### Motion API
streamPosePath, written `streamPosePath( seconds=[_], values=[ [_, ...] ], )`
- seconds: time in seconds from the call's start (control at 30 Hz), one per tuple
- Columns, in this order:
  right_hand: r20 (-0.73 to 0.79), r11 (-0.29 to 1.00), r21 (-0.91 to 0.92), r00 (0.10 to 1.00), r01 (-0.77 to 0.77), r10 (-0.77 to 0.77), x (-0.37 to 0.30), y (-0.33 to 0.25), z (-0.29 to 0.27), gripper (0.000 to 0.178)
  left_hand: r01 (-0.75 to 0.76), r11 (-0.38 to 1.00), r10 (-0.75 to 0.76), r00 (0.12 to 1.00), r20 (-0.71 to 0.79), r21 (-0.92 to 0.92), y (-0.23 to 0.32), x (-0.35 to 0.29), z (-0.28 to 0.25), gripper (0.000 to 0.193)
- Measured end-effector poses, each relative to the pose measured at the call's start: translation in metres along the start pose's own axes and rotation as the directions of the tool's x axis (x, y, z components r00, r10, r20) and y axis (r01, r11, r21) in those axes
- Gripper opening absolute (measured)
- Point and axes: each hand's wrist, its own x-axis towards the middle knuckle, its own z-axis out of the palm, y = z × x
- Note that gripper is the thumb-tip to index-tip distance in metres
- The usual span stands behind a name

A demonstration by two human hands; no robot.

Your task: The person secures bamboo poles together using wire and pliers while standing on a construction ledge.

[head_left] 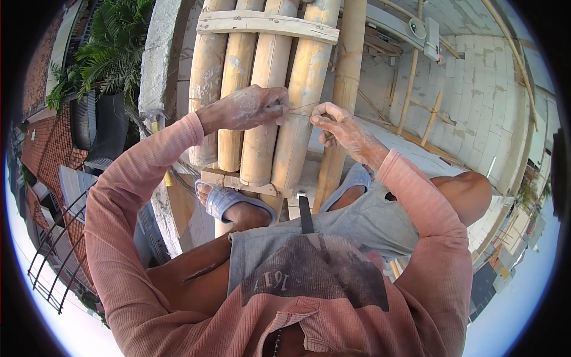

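Several thick bamboo poles lie side by side in front of me, spattered with grey-white residue. Over them, my left hand is closed, fingers curled in a pinch. My right hand pinches thumb to forefinger just to its right, above the rightmost poles. A thin strand, string or wire, seems to run between the two pinches; it is too fine to tell which. Both hands are dusty. A pale wooden crosspiece spans the poles farther off, and a short wooden block lies under their near ends.
My sandalled feet rest by the poles' near ends. A rough concrete ledge runs along the left, with tiled roofs and palm leaves below it. At right stands a pale block wall with bamboo props.
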Motion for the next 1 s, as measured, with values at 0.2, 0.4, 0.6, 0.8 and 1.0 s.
streamPosePath(
  seconds=[0.2, 0.4, 0.6, 0.8, 1.0],
  values=[
    [-0.152, 0.998, -0.056, 0.988, -0.003, -0.005, -0.004, 0.003, -0.006, 0.02, -0.092, 0.776, 0.18, 0.981, -0.078, 0.624, -0.013, -0.027, -0.013, 0.022],
    [-0.11, 1.0, -0.008, 0.994, 0.019, -0.02, -0.012, -0.013, -0.01, 0.024, 0.082, 0.986, -0.033, 0.949, -0.314, 0.144, -0.018, -0.04, -0.002, 0.026],
    [-0.188, 1.0, -0.016, 0.982, 0.003, -0.006, -0.019, -0.006, -0.043, 0.025, -0.19, 0.966, 0.244, 0.89, -0.385, 0.172, -0.022, -0.048, -0.004, 0.035],
    [-0.205, 0.996, -0.056, 0.977, -0.066, 0.053, -0.014, 0.002, -0.047, 0.032, -0.23, 0.574, 0.567, 0.804, -0.179, 0.786, -0.066, -0.071, -0.029, 0.032],
    [-0.127, 0.986, -0.155, 0.989, 0.057, -0.077, -0.016, 0.006, -0.063, 0.026, -0.147, 0.595, 0.466, 0.864, -0.191, 0.79, -0.088, -0.085, -0.042, 0.057]
  ],
)
